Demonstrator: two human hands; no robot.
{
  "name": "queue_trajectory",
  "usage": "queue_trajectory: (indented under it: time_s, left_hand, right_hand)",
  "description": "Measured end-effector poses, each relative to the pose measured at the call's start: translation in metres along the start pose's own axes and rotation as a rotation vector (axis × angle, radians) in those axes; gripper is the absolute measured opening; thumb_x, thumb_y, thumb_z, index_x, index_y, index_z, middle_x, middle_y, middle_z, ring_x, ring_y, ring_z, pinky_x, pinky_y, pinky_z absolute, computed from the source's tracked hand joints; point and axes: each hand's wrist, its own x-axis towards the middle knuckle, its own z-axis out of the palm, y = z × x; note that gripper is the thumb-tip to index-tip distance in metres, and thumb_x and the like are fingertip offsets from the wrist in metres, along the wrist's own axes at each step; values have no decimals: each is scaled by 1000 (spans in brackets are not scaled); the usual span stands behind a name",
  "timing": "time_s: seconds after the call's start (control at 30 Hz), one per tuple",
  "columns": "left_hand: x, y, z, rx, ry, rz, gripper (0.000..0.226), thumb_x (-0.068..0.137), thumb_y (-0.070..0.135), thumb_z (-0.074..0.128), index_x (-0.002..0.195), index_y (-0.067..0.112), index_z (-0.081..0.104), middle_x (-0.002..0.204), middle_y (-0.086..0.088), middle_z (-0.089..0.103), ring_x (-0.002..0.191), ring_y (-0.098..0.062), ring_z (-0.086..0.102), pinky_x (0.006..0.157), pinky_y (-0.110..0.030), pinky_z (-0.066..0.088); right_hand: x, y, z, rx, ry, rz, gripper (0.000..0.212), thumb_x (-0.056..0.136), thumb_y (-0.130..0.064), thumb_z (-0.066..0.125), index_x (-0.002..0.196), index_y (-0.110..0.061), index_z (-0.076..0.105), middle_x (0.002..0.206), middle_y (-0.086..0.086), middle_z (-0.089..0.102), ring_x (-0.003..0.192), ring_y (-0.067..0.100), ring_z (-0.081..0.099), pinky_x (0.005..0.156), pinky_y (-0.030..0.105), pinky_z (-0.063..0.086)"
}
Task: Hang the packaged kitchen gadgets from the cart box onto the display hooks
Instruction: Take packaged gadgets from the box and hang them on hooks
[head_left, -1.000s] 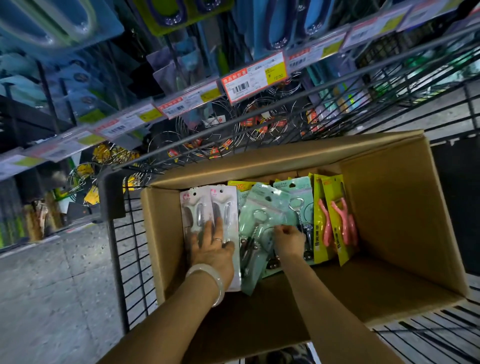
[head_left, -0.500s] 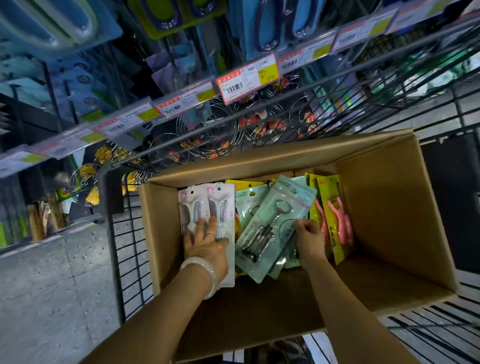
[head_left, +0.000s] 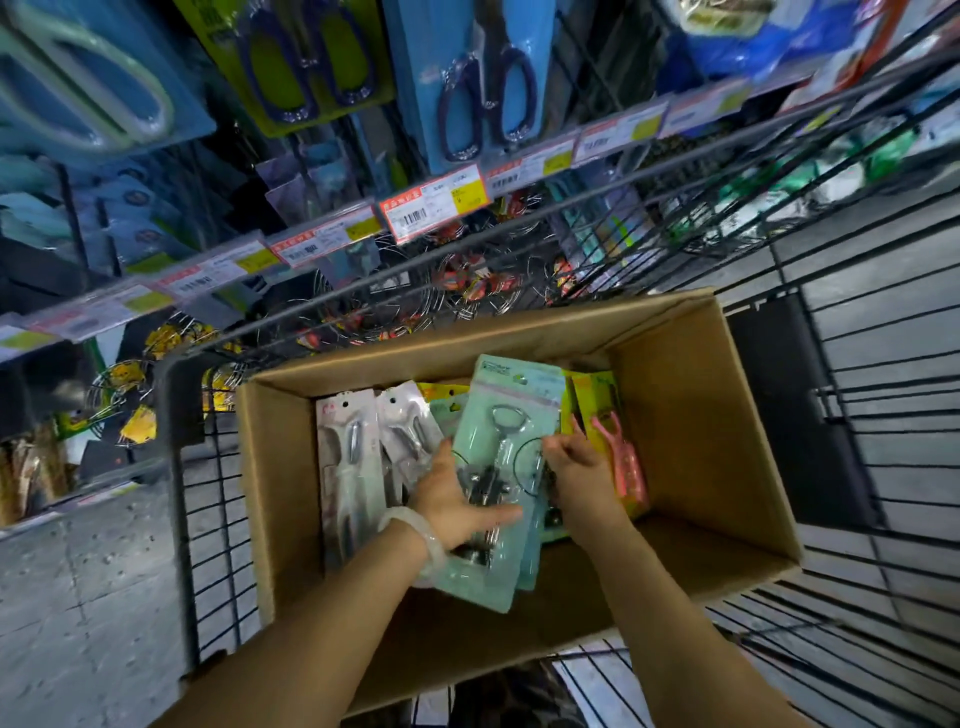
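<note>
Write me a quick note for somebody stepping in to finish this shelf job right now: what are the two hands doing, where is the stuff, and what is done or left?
Left hand: grips the top mint-green corkscrew pack from its left side, thumb across the front.
Right hand: pinches the right edge of the mint-green packs.
That pack is tilted up but its lower end is still inside the cardboard box in the cart.
Still in the box: two white packs at the left, yellow packs with pink tools at the right, more mint-green ones underneath.
Done: no pack is out of the box.
Left: lift the pack out, hang it on a display hook, then the rest.
</note>
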Motion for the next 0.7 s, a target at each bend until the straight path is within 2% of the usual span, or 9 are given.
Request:
queue_trajectory:
  time_s: [0.07, 0.17, 0.23, 0.3, 0.33, 0.43, 0.53, 0.6, 0.7]
  left_hand:
    - [-2, -1, 4, -107, 46, -31, 87, 58, 27, 89, 126, 28, 36, 117, 12, 53, 112, -11, 49, 102, -32, 39]
    - [-10, -2, 5, -251, 88, -26, 74, 58, 26, 89, 114, 30, 41, 106, 13, 56, 103, -9, 52, 99, -30, 40]
    - [-22, 5, 2, -315, 119, -21, 64, 69, 17, 83, 114, 28, 39, 93, 18, 49, 92, -4, 48, 91, -21, 34]
    - [-32, 8, 0, -339, 135, -8, 72, 74, 12, 78, 130, 24, 35, 100, 17, 49, 93, -4, 42, 87, -20, 30]
    - [-40, 12, -3, -349, 147, -11, 80, 73, 13, 79, 137, 19, 33, 111, 13, 50, 100, -7, 40, 91, -22, 31]
    - [-38, -6, -8, -380, 187, -49, 92, 69, 16, 82, 143, 13, 27, 119, 9, 42, 119, -15, 40, 103, -29, 32]
    - [-43, -19, -19, -418, 251, -28, 107, 54, 23, 90, 142, 13, 30, 134, 6, 45, 126, -20, 42, 107, -34, 33]
    - [-50, -24, -26, -431, 303, -6, 98, 55, 18, 90, 135, 12, 35, 122, 11, 50, 123, -19, 44, 107, -36, 36]
    - [-63, -34, -37, -370, 334, 54, 73, 60, 11, 88, 117, 17, 43, 100, 13, 57, 100, -10, 55, 95, -28, 41]
  right_hand:
    - [-5, -2, 5, 98, -20, -9, 2, 91, -19, 59, 90, -18, 59, 98, 12, 65, 91, 30, 62, 82, 47, 52]
    - [-12, -4, 4, 236, -138, 9, 30, 93, -24, 56, 121, -31, 49, 113, 2, 62, 102, 24, 62, 91, 47, 51]
    - [-18, 2, -1, 181, -216, 56, 45, 90, -30, 59, 131, -39, 42, 125, -4, 56, 112, 22, 57, 100, 50, 44]
    - [-25, 10, -6, 91, -319, 137, 65, 76, -30, 73, 132, -45, 42, 137, 2, 49, 120, 29, 52, 102, 56, 40]
    - [-26, 14, -6, 59, -358, 162, 75, 73, -20, 77, 133, -46, 40, 137, 6, 48, 119, 32, 52, 100, 59, 41]
    - [-30, 19, 0, 6, -338, 169, 87, 73, 15, 62, 138, -36, 36, 128, 10, 54, 111, 34, 58, 94, 59, 45]
    - [-35, 19, 9, -1, -284, 130, 90, 70, 12, 68, 138, -37, 36, 132, 11, 53, 117, 34, 53, 98, 60, 42]
    - [-40, 21, 11, 1, -271, 87, 92, 70, 10, 69, 137, -44, 36, 142, 9, 45, 126, 35, 46, 102, 61, 39]
    - [-55, 15, 8, 28, -244, 49, 92, 75, 13, 63, 140, -43, 33, 150, 7, 31, 133, 34, 37, 108, 56, 34]
